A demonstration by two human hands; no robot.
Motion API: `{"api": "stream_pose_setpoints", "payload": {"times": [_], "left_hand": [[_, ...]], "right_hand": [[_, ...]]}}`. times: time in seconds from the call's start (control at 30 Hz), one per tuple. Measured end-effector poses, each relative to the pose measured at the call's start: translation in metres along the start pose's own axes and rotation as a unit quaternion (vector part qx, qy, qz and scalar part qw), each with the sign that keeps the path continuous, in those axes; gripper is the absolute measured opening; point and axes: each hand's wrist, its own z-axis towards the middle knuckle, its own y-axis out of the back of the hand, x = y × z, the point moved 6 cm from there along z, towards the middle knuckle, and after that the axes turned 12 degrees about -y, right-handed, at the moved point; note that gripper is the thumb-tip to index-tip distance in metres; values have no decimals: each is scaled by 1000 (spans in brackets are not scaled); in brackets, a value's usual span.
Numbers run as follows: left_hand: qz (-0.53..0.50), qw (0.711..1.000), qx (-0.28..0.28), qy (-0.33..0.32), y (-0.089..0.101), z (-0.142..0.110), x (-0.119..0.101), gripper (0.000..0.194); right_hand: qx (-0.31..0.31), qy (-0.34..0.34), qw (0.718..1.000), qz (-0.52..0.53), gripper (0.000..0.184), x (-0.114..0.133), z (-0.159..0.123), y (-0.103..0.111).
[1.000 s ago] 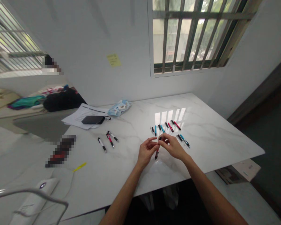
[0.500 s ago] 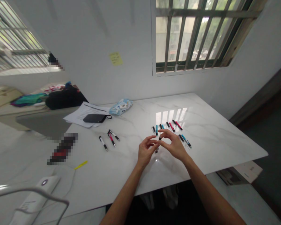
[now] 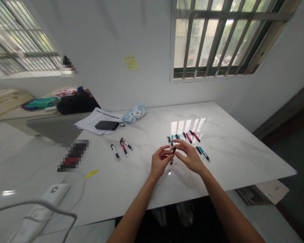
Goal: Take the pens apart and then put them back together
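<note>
Both my hands meet above the middle of a white marble table (image 3: 230, 158). My left hand (image 3: 160, 162) and my right hand (image 3: 190, 158) pinch the two ends of a small dark pen (image 3: 172, 155), held between their fingertips. Just behind my hands lies a row of several pens (image 3: 183, 137) with blue, red and black barrels. Two more pens (image 3: 203, 153) rest to the right of my right hand. Three pens (image 3: 121, 148) with white and red barrels lie apart to the left.
Papers with a black pouch (image 3: 106, 125) on them and a blue plastic packet (image 3: 134, 114) sit at the table's back left. A yellow strip (image 3: 91, 173) and a white device (image 3: 40, 209) lie near the front left. A barred window (image 3: 218, 37) is behind.
The pen in my hands hung down showing a red tip; now it sits higher between my fingertips and looks dark. The camera has drifted a little to the left.
</note>
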Motion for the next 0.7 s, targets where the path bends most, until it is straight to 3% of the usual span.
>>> {"api": "stream_pose_setpoints", "payload": {"times": [0.57, 0.7], "left_hand": [[-6, 1000, 3, 1, 1, 0, 2, 49], [1, 1000, 5, -1, 1, 0, 5, 49]], "right_hand": [[-26, -16, 999, -36, 48, 0, 2, 5], [-36, -3, 999, -30, 47, 18, 10, 15]]}}
